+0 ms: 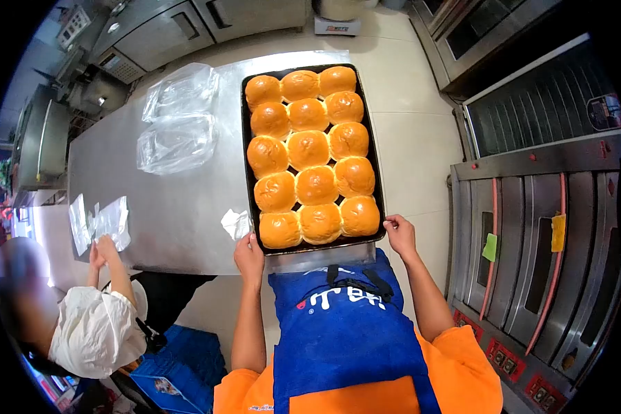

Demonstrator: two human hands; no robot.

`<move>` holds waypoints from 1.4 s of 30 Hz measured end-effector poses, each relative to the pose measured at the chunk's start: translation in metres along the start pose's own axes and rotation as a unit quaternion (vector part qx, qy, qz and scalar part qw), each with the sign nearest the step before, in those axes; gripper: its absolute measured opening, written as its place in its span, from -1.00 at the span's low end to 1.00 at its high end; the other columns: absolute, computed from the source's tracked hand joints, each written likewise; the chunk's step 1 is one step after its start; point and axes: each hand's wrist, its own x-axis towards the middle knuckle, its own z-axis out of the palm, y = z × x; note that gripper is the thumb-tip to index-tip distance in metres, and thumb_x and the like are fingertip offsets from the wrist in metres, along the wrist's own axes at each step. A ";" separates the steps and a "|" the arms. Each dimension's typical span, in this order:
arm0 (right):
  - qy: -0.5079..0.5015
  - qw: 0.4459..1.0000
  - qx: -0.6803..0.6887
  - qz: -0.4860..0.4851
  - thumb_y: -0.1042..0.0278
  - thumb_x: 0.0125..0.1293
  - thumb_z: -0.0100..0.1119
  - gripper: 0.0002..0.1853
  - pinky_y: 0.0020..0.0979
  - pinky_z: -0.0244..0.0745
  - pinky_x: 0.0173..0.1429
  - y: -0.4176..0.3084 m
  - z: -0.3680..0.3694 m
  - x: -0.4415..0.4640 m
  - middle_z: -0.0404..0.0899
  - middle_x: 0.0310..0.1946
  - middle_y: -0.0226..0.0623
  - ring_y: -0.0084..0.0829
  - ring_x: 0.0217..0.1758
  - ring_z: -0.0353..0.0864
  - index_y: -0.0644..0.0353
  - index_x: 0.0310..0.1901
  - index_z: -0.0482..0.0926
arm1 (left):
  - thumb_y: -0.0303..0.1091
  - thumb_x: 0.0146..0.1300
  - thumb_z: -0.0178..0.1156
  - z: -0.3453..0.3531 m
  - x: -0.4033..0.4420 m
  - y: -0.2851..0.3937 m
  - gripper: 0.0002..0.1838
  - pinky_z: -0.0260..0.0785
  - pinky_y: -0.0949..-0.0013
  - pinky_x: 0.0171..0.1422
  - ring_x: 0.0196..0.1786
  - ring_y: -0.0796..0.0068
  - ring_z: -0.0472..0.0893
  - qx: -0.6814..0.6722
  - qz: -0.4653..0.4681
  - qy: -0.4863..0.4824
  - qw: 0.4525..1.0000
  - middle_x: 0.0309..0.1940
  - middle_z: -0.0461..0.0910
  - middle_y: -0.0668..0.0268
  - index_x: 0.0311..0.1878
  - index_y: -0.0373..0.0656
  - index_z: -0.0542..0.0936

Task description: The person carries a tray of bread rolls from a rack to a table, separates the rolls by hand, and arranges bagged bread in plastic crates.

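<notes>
A dark baking tray [374, 155] full of golden, shiny bread buns [307, 148] in rows of three lies in front of me, its near end at the table's front edge. My left hand [249, 255] has its fingers closed on the near left corner of the tray. At the near right corner, my right hand [401, 235] pinches the rim. A crumpled white piece of paper or cloth [237, 224] lies just beyond my left hand, beside the tray.
The tray is on a metal table [176, 207]. Clear plastic bags [177, 141] lie on its far left. A co-worker [96, 324] at the left handles a clear bag [112, 222]. Blue crates [179, 366] stand on the floor; metal ovens [538, 234] are to the right.
</notes>
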 end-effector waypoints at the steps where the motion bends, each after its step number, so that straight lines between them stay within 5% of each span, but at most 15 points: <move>1: -0.006 1.000 0.008 0.003 0.22 0.35 0.37 -0.72 -0.17 0.63 0.05 0.002 0.001 0.002 0.78 -0.25 -0.09 -0.13 -0.13 0.78 0.24 -0.05 0.75 | -0.27 0.53 0.13 0.001 0.003 -0.001 -0.69 0.50 0.03 0.10 -0.05 -0.12 0.69 0.015 -0.003 -0.012 1.000 -0.13 0.73 -0.07 -0.01 -0.33 0.73; 8: -0.039 0.995 0.078 0.045 0.06 0.33 0.47 -0.63 -0.40 0.54 -0.17 -0.002 -0.007 0.009 0.68 -0.43 -0.35 -0.51 -0.34 0.60 0.29 -0.20 0.73 | -0.29 0.51 0.13 0.003 0.004 -0.006 -0.70 0.48 -0.05 0.01 -0.14 -0.21 0.68 0.031 -0.008 -0.041 0.999 -0.23 0.72 -0.09 -0.09 -0.35 0.73; 15: -0.143 0.978 0.112 0.107 0.06 0.35 0.46 -0.63 -0.39 0.58 -0.19 -0.004 -0.026 0.018 0.68 -0.45 -0.32 -0.48 -0.33 0.66 0.28 -0.17 0.74 | -0.25 0.48 0.20 -0.019 0.014 0.013 -0.69 0.48 -0.05 0.00 -0.12 -0.18 0.69 0.055 -0.031 -0.068 0.996 -0.22 0.74 -0.09 -0.04 -0.34 0.75; 18: -0.009 0.996 0.080 -0.025 0.23 0.35 0.46 -0.63 -0.39 0.66 -0.04 0.041 -0.022 0.015 0.76 -0.21 -0.22 -0.40 -0.13 0.76 0.27 0.08 0.74 | -0.20 0.45 0.25 -0.045 0.011 0.083 -0.66 0.51 -0.01 0.01 -0.13 -0.13 0.71 0.109 0.018 0.028 0.994 -0.13 0.76 -0.05 0.04 -0.30 0.75; 20: 0.084 0.990 0.080 -0.077 0.40 0.35 0.38 -0.58 -0.33 0.62 0.04 -0.010 -0.054 -0.003 0.71 0.06 -0.18 -0.33 0.02 0.71 0.24 0.23 0.66 | -0.22 0.53 0.18 -0.038 0.018 0.114 -0.65 0.46 0.11 0.25 0.10 0.06 0.67 -0.111 0.007 -0.023 0.994 0.06 0.72 0.02 0.15 -0.29 0.71; 24: 0.189 0.940 0.055 -0.280 0.39 0.45 0.21 -0.56 -0.26 0.55 0.17 -0.161 -0.105 -0.047 0.63 0.21 -0.12 -0.26 0.15 0.65 0.27 0.32 0.55 | -0.05 0.67 -0.01 0.042 0.005 0.211 -0.52 0.27 0.24 0.56 0.42 0.33 0.51 -0.556 -0.083 -0.226 0.796 0.32 0.61 0.23 0.35 -0.21 0.56; 27: 0.100 0.894 0.022 -0.436 -0.04 0.58 0.04 -0.28 0.05 0.04 0.66 -0.178 -0.102 -0.070 0.14 0.66 0.06 0.15 0.69 0.12 0.21 0.61 0.24 | 0.17 0.68 -0.14 0.119 -0.020 0.268 -0.32 -0.02 0.24 0.71 0.62 0.42 0.23 -0.681 -0.215 -0.419 0.561 0.59 0.25 0.37 0.61 -0.12 0.23; 29: 0.025 0.865 0.027 -0.500 -0.19 0.57 0.00 -0.18 0.12 -0.15 0.72 -0.158 -0.087 -0.060 0.05 0.69 0.05 0.23 0.73 -0.02 0.24 0.63 0.19 | 0.26 0.67 -0.20 0.114 -0.041 0.318 -0.20 -0.16 0.25 0.77 0.70 0.42 0.10 -0.639 -0.324 -0.558 0.419 0.72 0.05 0.40 0.72 -0.08 0.06; 32: 0.131 0.895 -0.130 -0.407 0.07 0.61 -0.03 -0.34 0.13 -0.21 0.72 -0.059 -0.077 0.004 0.11 0.67 0.06 0.06 0.76 -0.06 0.24 0.60 0.24 | 0.31 0.64 -0.19 0.067 -0.063 0.341 -0.22 -0.04 0.23 0.72 0.63 0.36 0.24 -0.684 -0.183 -0.476 0.521 0.62 0.31 0.31 0.58 -0.14 0.39; 33: 0.147 0.906 -0.218 -0.331 0.13 0.62 -0.04 -0.38 0.13 -0.23 0.72 -0.028 -0.076 0.028 0.13 0.66 0.06 0.02 0.77 -0.07 0.23 0.59 0.27 | 0.31 0.64 -0.17 0.060 -0.057 0.324 -0.26 0.05 0.24 0.66 0.58 0.35 0.31 -0.696 -0.139 -0.505 0.491 0.55 0.40 0.27 0.46 -0.15 0.49; 34: 0.158 0.919 -0.227 -0.281 0.28 0.64 -0.07 -0.58 0.02 0.23 0.57 0.014 -0.074 0.051 0.55 0.34 0.00 -0.11 0.50 0.43 0.29 0.38 0.50 | 0.31 0.63 -0.15 0.057 -0.043 0.295 -0.28 0.14 0.25 0.61 0.53 0.34 0.38 -0.704 -0.095 -0.533 0.460 0.49 0.49 0.24 0.35 -0.16 0.60; 35: 0.121 0.975 -0.061 -0.177 0.29 0.65 -0.06 -0.67 -0.07 0.35 0.41 0.026 -0.078 0.064 0.59 0.16 -0.08 -0.18 0.30 0.50 0.29 0.24 0.54 | 0.28 0.64 -0.13 0.043 -0.033 0.276 -0.31 0.20 0.26 0.56 0.45 0.31 0.46 -0.685 -0.080 -0.511 0.513 0.38 0.58 0.20 0.20 -0.19 0.68; 37: 0.034 0.963 0.263 0.055 0.31 0.65 -0.04 -0.73 -0.24 0.57 0.10 0.054 -0.089 0.084 0.65 -0.21 -0.24 -0.32 -0.08 0.63 0.29 -0.04 0.63 | 0.17 0.61 -0.04 0.022 -0.017 0.238 -0.38 0.30 0.29 0.46 0.30 0.30 0.56 -0.629 -0.063 -0.438 0.639 0.22 0.68 0.17 0.01 -0.24 0.74; 38: 0.106 0.964 0.242 0.015 0.41 0.55 -0.03 -0.76 -0.30 0.53 -0.20 0.026 -0.081 0.076 0.51 -0.45 -0.34 -0.35 -0.38 0.51 0.26 -0.33 0.50 | 0.10 0.59 0.03 0.015 -0.014 0.213 -0.46 0.33 0.30 0.39 0.23 0.33 0.58 -0.593 -0.076 -0.341 0.725 0.17 0.69 0.18 -0.03 -0.24 0.74; 42: -0.033 0.968 0.248 0.004 0.45 0.47 0.21 -0.81 -0.40 0.63 -0.17 -0.042 -0.066 0.041 0.52 -0.19 -0.31 -0.51 -0.24 0.55 0.21 0.05 0.54 | -0.20 0.47 0.31 0.005 -0.032 0.117 -0.74 0.48 0.35 0.13 -0.06 0.44 0.65 -0.304 -0.137 0.016 0.943 -0.06 0.73 0.23 -0.17 -0.25 0.72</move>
